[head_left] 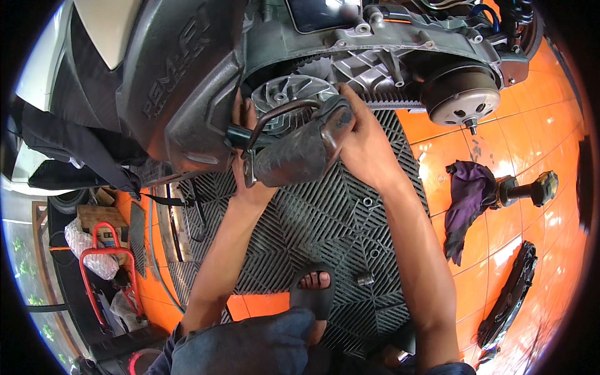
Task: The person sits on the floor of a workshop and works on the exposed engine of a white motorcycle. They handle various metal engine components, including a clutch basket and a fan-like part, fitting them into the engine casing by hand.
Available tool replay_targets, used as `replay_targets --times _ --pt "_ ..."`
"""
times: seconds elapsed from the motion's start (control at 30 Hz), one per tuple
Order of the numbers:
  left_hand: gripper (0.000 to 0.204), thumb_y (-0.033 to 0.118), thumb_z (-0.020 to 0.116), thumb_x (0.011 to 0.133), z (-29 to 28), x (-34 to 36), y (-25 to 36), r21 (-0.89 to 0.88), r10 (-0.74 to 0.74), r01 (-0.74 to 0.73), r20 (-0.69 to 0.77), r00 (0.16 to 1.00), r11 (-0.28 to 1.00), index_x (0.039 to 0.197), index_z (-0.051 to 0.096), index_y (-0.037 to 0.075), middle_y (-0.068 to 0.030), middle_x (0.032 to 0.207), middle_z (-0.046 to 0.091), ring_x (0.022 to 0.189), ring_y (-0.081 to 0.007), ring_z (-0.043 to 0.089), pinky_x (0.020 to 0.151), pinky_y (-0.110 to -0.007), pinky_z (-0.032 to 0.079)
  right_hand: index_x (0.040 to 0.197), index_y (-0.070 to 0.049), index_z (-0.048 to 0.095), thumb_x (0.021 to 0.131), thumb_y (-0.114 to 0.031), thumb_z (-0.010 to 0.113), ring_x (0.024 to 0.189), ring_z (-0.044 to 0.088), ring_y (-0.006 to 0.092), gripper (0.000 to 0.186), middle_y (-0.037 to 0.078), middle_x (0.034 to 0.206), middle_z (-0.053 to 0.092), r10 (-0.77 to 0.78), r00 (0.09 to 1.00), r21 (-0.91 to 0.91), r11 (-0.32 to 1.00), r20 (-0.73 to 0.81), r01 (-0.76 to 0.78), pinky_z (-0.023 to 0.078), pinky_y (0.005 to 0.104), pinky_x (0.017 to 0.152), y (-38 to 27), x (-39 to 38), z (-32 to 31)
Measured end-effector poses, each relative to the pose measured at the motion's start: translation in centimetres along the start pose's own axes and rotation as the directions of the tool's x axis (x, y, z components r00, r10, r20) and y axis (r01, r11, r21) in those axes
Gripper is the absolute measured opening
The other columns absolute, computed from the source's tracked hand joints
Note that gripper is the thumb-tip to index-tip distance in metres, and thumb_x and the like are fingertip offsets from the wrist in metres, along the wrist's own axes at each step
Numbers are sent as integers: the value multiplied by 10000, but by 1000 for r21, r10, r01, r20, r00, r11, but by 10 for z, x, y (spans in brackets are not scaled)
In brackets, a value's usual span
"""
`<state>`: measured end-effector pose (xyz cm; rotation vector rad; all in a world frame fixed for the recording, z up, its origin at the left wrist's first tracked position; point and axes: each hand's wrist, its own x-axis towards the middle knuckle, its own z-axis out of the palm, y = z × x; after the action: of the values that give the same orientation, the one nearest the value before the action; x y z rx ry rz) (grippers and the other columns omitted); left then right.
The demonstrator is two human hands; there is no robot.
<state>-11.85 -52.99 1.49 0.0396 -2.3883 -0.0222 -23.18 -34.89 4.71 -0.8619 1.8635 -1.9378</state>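
A silvery finned drive pulley sits at the front of the scooter's opened transmission case. My left hand holds the pulley's left side; its fingertips show at the rim and the rest is partly hidden. On the right side, my right hand curls round the pulley's edge. A worn footrest with a bent metal bar stands in front of the pulley and covers its lower part. The toothed drive belt runs back to the round metal clutch bell.
Two nuts and a metal socket lie on the black ribbed mat. On the orange tiles to the right are a purple cloth, a power tool and a long black part. A red stand is at left.
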Motion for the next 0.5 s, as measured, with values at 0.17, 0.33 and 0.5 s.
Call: replay_targets --times 0.17,0.33,0.5 --pt "809 392 846 796 10 -3 1 -12 -48 48 -10 999 999 1433 526 10 -308 1549 383 1472 -496 303 1221 -580 250 1248 32 543 928 -188 643 892 640 213 401 171 1014 679 18 1000 -8 1000 6 -18 516 356 852 5 3 -1" --pt "798 376 841 816 18 -5 -2 -29 -33 31 -85 996 999 1428 517 -21 -275 1499 466 1459 -467 344 1219 -562 257 1254 32 541 928 -186 631 894 636 213 403 174 1028 675 1 1000 -12 1000 1 -1 515 359 852 9 5 0" --pt "802 322 760 916 26 -17 -12 -48 -60 57 -65 996 997 1515 357 -27 -289 1563 331 1424 -450 401 1211 -528 325 1256 28 536 922 -195 640 890 639 237 414 192 1028 674 -45 999 -6 999 6 45 517 367 848 12 9 5"
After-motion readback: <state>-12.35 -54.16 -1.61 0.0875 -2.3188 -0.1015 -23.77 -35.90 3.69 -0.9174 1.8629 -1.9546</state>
